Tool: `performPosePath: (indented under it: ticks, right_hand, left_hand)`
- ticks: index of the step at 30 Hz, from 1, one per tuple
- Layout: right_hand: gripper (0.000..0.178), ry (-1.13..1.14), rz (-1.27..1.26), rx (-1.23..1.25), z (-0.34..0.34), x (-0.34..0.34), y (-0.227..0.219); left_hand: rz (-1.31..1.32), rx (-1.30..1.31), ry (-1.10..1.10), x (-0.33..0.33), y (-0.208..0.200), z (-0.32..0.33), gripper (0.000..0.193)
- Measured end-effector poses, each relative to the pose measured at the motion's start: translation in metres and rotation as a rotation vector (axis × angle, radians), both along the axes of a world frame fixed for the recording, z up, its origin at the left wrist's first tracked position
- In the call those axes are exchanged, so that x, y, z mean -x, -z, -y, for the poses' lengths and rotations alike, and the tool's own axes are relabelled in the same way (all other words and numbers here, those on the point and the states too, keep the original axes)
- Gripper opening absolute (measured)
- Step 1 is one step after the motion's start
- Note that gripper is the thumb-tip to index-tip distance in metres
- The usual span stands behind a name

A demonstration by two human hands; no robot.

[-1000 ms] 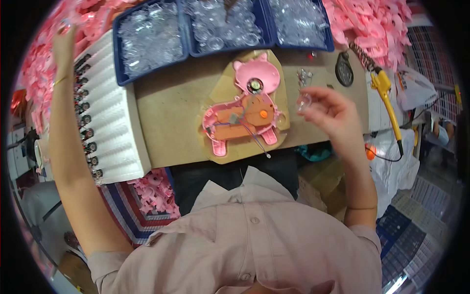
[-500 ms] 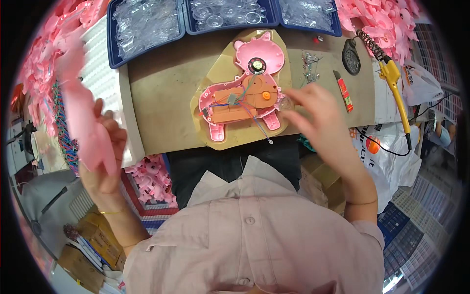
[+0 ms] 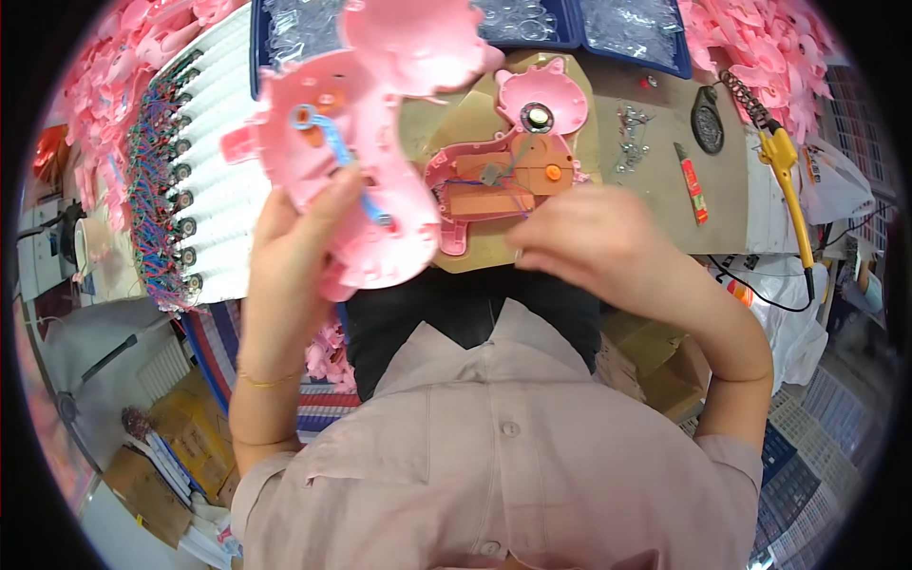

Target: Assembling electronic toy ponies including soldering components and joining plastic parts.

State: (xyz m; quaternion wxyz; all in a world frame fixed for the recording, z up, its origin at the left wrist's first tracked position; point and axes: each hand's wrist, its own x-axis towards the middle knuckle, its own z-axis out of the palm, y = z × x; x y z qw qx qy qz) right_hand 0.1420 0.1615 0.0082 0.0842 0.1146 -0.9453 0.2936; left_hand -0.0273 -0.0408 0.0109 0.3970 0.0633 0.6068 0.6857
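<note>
My left hand [image 3: 299,242] grips a pink animal-shaped shell half [image 3: 399,233] raised over the bench, its hollow inside facing up. A blue lever [image 3: 332,142] lies within this shell, beside my thumb. The matching pink shell half [image 3: 456,237] rests on a tan, shaped holder [image 3: 489,255]. It contains an orange gear housing [image 3: 489,201], thin wires and a round speaker [image 3: 537,117] in the head part. Over its lower right part, my right hand [image 3: 589,237] is closed with fingertips pinched where a thin wire [image 3: 523,201] runs; the wire's end is hidden.
Blue trays [image 3: 686,47] of clear plastic parts line the back. To the right lie metal-legged parts [image 3: 632,133], a red cutter [image 3: 693,185], a dark oval dish [image 3: 707,119] and a yellow soldering iron [image 3: 781,157]. Wired speakers [image 3: 161,209] sit beside white ridged foam [image 3: 228,190] at left.
My left hand has brought the pink shell half rightward over the bench and turned its inside into view. My right hand has moved down and left, its fingers closing. The view has shifted slightly.
</note>
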Motion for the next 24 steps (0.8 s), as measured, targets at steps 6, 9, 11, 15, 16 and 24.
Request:
performPosePath:
  ticks: [6, 9, 11, 15, 16, 24]
  right_hand:
    - [0.014, 0.467, 0.248, 0.595, 0.017, 0.001, -0.006]
    - [0.011, 0.671, 0.234, 0.906, 0.023, -0.001, -0.005]
    - [0.012, 0.630, 0.197, 0.846, 0.021, 0.002, -0.006]
    - [0.017, 0.411, -0.120, 0.404, 0.014, 0.011, -0.007]
    - [0.017, 0.418, -0.120, 0.410, 0.017, 0.013, -0.008]
    - [0.025, 0.547, -0.311, 0.009, 0.036, 0.026, 0.002]
  left_hand:
    - [-0.166, -0.027, 0.168, -0.022, 0.009, -0.024, 0.038]
    - [-0.261, 0.056, 0.193, -0.026, 0.008, -0.029, 0.037]
    - [-0.317, 0.112, 0.217, -0.029, 0.005, -0.032, 0.037]
    - [-0.444, 0.149, 0.207, -0.033, 0.007, -0.035, 0.035]
    - [-0.472, 0.174, 0.206, -0.034, 0.006, -0.035, 0.034]
    - [-0.777, 0.101, 0.124, -0.046, 0.019, -0.038, 0.030]
